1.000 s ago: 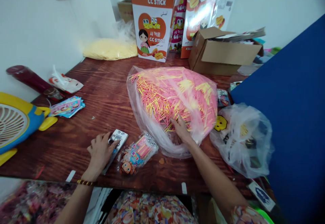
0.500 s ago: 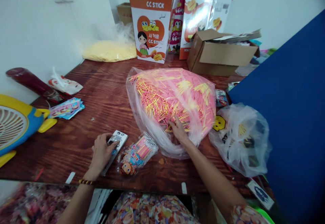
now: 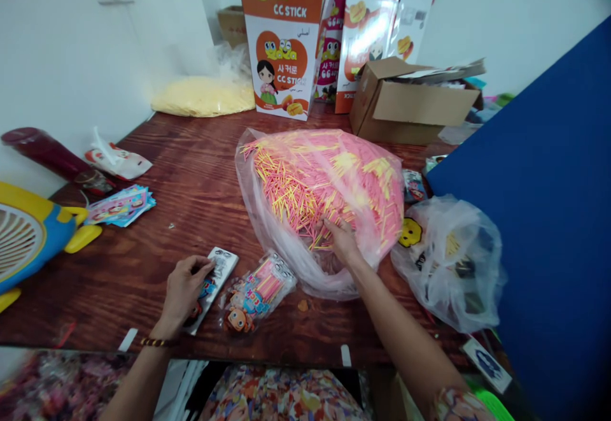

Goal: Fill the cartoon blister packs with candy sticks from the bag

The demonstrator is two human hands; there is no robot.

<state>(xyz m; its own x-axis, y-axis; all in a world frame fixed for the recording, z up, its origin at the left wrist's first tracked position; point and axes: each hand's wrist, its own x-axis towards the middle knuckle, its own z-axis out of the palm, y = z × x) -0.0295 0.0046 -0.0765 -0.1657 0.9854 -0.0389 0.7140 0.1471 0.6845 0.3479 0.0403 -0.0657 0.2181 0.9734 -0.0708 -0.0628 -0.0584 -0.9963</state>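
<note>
Your left hand (image 3: 185,286) pinches the stacked printed sachets (image 3: 223,263) at lower left of centre, while your right hand (image 3: 342,241), its grip unclear, reaches among pink-and-yellow sticks (image 3: 284,186) mid-frame, their clear bag (image 3: 306,279) opening toward you, probably for easy access.

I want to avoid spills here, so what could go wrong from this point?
Pink and yellow sticks might spill onto the table, as the plastic bag lies open where the right hand reaches in. The flat packets touched by the left hand could get knocked off, lying near the table's front edge.
</note>
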